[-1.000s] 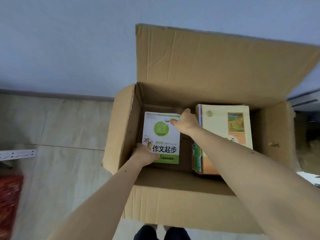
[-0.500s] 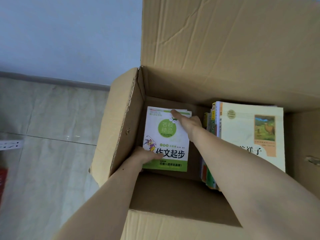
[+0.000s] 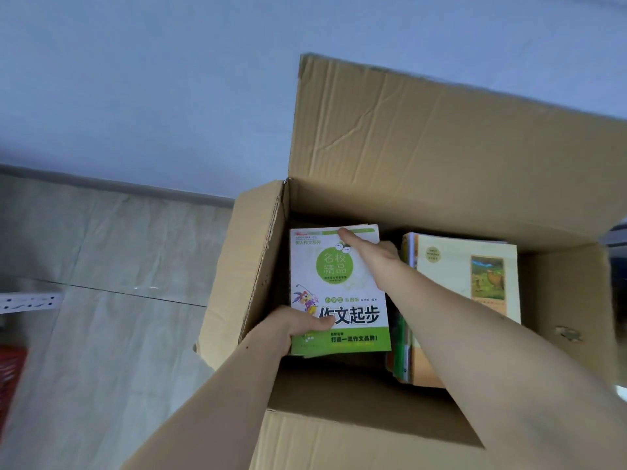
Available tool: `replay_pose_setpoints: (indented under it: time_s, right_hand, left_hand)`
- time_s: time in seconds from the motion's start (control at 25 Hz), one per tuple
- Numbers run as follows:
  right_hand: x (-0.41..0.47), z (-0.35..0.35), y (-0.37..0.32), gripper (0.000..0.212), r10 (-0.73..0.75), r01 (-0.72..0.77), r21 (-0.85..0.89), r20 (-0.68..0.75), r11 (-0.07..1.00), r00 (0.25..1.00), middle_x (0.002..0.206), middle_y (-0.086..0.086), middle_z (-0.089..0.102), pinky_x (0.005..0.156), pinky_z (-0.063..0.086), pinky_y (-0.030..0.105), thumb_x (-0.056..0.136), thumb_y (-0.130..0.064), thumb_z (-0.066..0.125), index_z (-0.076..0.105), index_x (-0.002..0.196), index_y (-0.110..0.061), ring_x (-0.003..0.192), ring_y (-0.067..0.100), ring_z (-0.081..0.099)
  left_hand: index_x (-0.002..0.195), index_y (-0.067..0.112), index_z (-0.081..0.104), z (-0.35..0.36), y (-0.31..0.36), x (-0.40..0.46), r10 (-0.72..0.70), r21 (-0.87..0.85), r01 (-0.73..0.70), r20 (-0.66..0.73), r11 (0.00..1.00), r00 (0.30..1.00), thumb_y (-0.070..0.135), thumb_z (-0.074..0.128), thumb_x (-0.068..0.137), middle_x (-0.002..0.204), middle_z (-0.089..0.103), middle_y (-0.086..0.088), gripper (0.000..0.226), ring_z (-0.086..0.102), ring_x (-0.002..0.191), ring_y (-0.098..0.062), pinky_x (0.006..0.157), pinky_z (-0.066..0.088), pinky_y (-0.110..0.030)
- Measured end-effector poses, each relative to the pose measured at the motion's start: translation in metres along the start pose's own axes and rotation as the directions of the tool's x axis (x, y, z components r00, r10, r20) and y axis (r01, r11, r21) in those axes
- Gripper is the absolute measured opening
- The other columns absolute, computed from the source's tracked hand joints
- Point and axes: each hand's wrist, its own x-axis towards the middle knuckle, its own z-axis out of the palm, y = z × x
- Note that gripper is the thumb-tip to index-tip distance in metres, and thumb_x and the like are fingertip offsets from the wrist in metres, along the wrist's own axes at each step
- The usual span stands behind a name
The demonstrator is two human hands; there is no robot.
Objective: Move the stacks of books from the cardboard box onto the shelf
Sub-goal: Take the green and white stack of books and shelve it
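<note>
An open cardboard box (image 3: 424, 140) stands on the floor with two book stacks inside. The left stack (image 3: 334, 276) has a white and green cover on top. My left hand (image 3: 298, 325) grips its near left corner, thumb on the cover. My right hand (image 3: 373, 257) holds its far right edge, thumb across the top. The stack sits raised inside the box between both hands. To its right, a second stack (image 3: 451, 283) with a cream cover lies partly under my right forearm. No shelf is in view.
The box's back flap stands upright against a pale blue wall. Tiled floor (image 3: 112, 266) spreads to the left. A white power strip (image 3: 29, 301) and a blurred red object (image 3: 10, 371) lie at the far left edge.
Both hands have lifted the green-covered stack higher in the box, so its cover looks larger. The camera has shifted, showing more of the wall above the flap.
</note>
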Motion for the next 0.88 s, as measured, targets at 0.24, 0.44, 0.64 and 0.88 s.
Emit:
replay_pose_setpoints:
  time_s: [0.24,0.44,0.64,0.88]
  right_hand:
    - [-0.107,-0.048,-0.061,0.109,-0.026,0.026,-0.014,-0.027,1.0,0.999,0.132,0.009,0.055,0.084,0.038,0.037,0.05,-0.068,0.084,0.046,0.135,-0.009,0.11,0.031,0.053]
    - [-0.232,-0.063,-0.138,0.076,-0.195,0.203,-0.097,0.084,0.974,0.977,0.112,0.001,0.061,0.081,0.045,0.035,0.056,-0.068,0.082,0.058,0.102,-0.012,0.095,0.026,0.059]
    - [-0.365,-0.018,-0.202,0.096,-0.458,0.469,-0.038,0.154,0.883,0.875,0.121,0.008,0.061,0.09,0.049,0.036,0.054,-0.068,0.083,0.056,0.123,-0.006,0.107,0.029,0.059]
    - [-0.528,0.081,-0.228,0.075,-0.582,0.618,-0.001,0.339,0.786,0.74,0.092,0.001,0.064,0.069,0.053,0.03,0.046,-0.071,0.083,0.061,0.089,-0.014,0.082,0.022,0.062]
  left_hand:
    - [0.106,0.009,0.073,-0.003,0.022,-0.122,0.085,-0.001,-0.086,0.088,0.996,0.992,0.031,0.096,0.06,0.096,0.079,-0.007,0.056,0.075,0.092,-0.021,0.091,0.058,-0.041]
    - [0.116,0.012,0.071,-0.03,0.023,-0.25,0.308,-0.018,-0.308,0.121,0.951,0.944,0.033,0.091,0.066,0.106,0.078,-0.003,0.058,0.073,0.102,-0.021,0.099,0.054,-0.042]
    - [0.118,0.02,0.07,-0.09,0.002,-0.375,0.544,-0.004,-0.544,0.004,0.839,0.839,0.041,0.086,0.07,0.108,0.077,0.004,0.055,0.073,0.102,-0.016,0.099,0.054,-0.04]
    - [0.111,0.02,0.074,-0.191,-0.083,-0.501,0.657,-0.024,-0.693,-0.295,0.72,0.693,0.043,0.093,0.056,0.106,0.078,0.002,0.063,0.074,0.099,-0.019,0.093,0.057,-0.041]
